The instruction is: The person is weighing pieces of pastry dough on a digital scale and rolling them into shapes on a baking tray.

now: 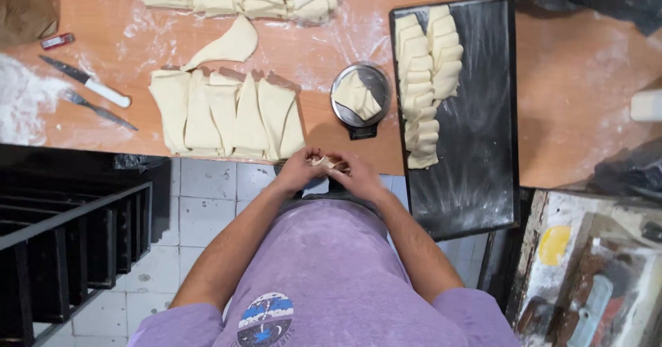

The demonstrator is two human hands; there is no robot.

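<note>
Both hands, left [298, 172] and right [356, 175], close on one small dough piece [325, 161] between them at the desk [572, 78] edge, its long axis running hand to hand, equally near each.

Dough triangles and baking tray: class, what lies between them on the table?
A small scale holding dough, between the dough triangles and baking tray, head view.

left hand [298, 170], right hand [356, 176], fingers pinched together
</note>
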